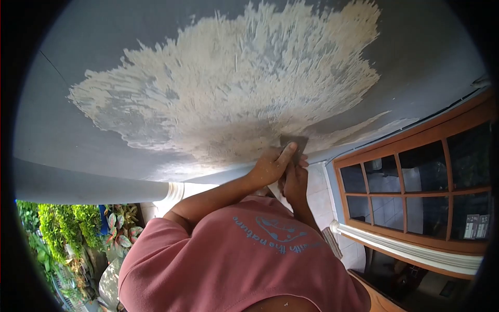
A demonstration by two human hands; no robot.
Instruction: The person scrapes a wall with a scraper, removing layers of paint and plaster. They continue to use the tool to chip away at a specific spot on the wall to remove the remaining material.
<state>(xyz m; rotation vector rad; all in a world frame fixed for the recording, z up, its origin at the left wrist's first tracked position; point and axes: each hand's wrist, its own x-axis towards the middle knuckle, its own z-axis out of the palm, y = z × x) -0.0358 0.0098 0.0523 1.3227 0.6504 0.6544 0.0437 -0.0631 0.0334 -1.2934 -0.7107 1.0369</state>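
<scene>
Overhead, a grey surface carries a broad, rough patch of pale filler (234, 78) with streaky edges. A small, flat, dark grey scraper (300, 141) touches the lower edge of this patch. My left hand (273, 160) is closed on the scraper, its thumb lying on the flat face. Just below and to the right, my right hand (294, 179) is closed at the scraper's lower end, against my left hand. The fingers behind the scraper are partly hidden.
A wooden-framed window (397, 193) is at the right, above a white moulding (410, 249). Green plants (62, 223) stand at the lower left, by a pale column (93, 183). Light floor tiles (319, 195) show beyond my arms. My pink shirt (234, 260) fills the bottom.
</scene>
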